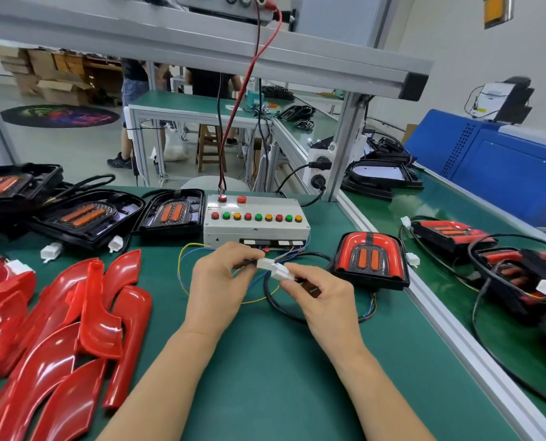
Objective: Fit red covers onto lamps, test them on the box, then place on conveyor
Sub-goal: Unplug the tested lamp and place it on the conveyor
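A lamp with red covers fitted (372, 259) lies on the green bench right of my hands. Its black cable loops toward me and ends in a white plug (279, 272), which my right hand (321, 294) pinches. My left hand (222, 281) pinches the white connector (264, 263) on the coloured wires from the grey test box (255, 222). The two connectors touch end to end. Several loose red covers (58, 338) are piled at the left. Uncovered black lamps (90, 216) (173, 213) lie behind them.
The conveyor (450, 218) runs along the right beyond an aluminium rail (450, 326), carrying several covered lamps (450, 232) with trailing cables. A blue machine (501, 163) stands past it. People stand at a bench (182, 105) in the background.
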